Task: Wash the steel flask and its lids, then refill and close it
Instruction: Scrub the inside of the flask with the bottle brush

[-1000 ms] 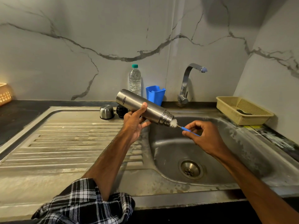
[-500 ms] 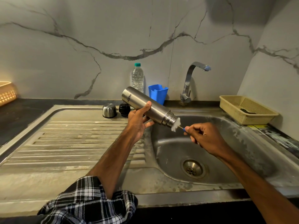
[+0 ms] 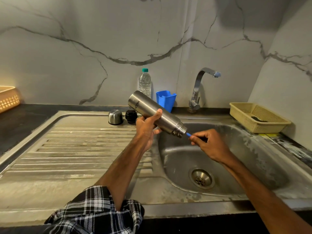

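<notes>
My left hand (image 3: 147, 128) grips the steel flask (image 3: 162, 115) round its middle and holds it tilted, its open mouth pointing down and right over the sink basin (image 3: 253, 157). My right hand (image 3: 209, 144) pinches the blue handle of a bottle brush (image 3: 188, 134). The brush head is hidden inside the flask mouth. The steel cup lid (image 3: 115, 117) and the black stopper lid (image 3: 131, 116) stand side by side on the draining board behind my left hand.
A tap (image 3: 202, 86) rises behind the basin, with no water running. A blue plastic holder (image 3: 165, 100) and a clear water bottle (image 3: 144, 82) stand at the wall. A beige basket (image 3: 258, 116) sits right of the sink; another basket (image 3: 8, 98) is far left.
The white foamy brush head, outside the flask mouth before, has gone into the flask. My right hand moved closer to the mouth.
</notes>
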Available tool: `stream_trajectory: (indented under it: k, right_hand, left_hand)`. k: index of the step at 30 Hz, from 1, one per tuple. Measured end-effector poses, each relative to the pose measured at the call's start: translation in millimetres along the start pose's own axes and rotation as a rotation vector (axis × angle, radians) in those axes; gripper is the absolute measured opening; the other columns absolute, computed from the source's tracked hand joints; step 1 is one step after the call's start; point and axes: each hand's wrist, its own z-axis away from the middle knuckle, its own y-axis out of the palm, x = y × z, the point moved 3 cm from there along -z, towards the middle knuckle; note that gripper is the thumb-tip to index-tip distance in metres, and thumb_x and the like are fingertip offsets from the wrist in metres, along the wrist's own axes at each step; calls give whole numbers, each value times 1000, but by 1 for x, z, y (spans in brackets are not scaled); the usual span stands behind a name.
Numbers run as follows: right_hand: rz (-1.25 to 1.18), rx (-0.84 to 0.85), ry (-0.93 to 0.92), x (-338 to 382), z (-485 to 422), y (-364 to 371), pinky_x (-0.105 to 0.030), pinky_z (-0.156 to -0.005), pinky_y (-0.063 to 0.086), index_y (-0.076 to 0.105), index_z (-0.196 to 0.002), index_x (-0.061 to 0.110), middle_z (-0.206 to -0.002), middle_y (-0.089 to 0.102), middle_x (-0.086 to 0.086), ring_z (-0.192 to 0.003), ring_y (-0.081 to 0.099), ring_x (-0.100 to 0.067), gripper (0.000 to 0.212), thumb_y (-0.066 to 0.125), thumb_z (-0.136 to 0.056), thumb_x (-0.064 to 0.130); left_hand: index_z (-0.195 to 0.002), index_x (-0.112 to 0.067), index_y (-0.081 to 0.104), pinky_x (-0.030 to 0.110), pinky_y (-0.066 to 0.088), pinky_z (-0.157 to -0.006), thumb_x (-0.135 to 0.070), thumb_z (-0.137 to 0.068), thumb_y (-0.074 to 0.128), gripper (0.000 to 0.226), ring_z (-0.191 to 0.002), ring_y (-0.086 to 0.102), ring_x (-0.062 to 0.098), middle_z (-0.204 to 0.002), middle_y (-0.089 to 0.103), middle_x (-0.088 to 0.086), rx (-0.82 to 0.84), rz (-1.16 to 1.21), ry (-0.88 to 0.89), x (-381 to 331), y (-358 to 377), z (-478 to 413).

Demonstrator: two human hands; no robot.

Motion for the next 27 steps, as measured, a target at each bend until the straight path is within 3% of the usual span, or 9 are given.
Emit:
stream_trajectory:
  k: [6,9,12,17,20,22,25,27]
  right_hand:
    - [63,-290,-75,-1,7,-30,-17,-71,50,75,-110,12,-92,74,2,-80,66,-4,21,72,-89,16]
    - [92,-384,-143,9,5,-19,-30,-68,56,77,-105,14,-86,74,-1,-75,66,-12,18,75,-87,15]
    - [116,-402,-210,18,4,-13,-38,-68,55,78,-101,16,-81,72,1,-74,64,-16,16,75,-85,16]
    - [128,-459,-186,-4,9,-41,-37,-73,57,77,-102,12,-88,73,-1,-80,64,-14,20,79,-83,16]
    - [193,-480,-281,11,5,-25,-33,-68,52,77,-102,9,-84,70,-2,-78,58,-14,21,79,-81,12]
    - [196,-469,-297,11,5,-25,-29,-67,49,76,-103,8,-84,70,-2,-78,56,-13,22,79,-82,12]
    - [190,-502,-275,-7,8,-48,-30,-69,52,77,-103,8,-88,72,-3,-80,61,-16,22,79,-82,17]
    - [198,-514,-268,-7,7,-48,-30,-71,51,77,-102,8,-88,72,-5,-81,62,-18,22,79,-82,17]
  left_hand:
    - [-132,-6,53,51,62,-79,-15,-83,81,58,-113,69,32,-123,69,16,-47,133,49,-7,3,-3]
    - [-131,-7,54,52,61,-81,-15,-83,81,56,-115,68,32,-124,69,17,-53,151,14,1,7,0]
    - [-125,-10,57,46,64,-74,-15,-85,79,46,-113,69,31,-122,70,15,-27,114,20,3,12,2]
    - [-121,-10,56,56,58,-88,-14,-85,78,43,-113,69,32,-120,70,16,-24,149,18,-3,6,0]
    - [-116,-12,57,48,61,-80,-15,-88,76,34,-111,69,29,-117,71,14,7,116,-16,6,18,9]
    - [-119,-11,57,43,63,-72,-15,-88,76,37,-111,70,29,-119,71,14,11,107,7,4,19,8]
    - [-131,-4,53,54,62,-80,-16,-83,80,56,-112,69,34,-124,69,19,-20,158,39,-4,10,3]
    - [-129,-5,53,56,61,-82,-15,-84,80,53,-113,69,36,-122,69,21,-25,168,20,0,11,6]
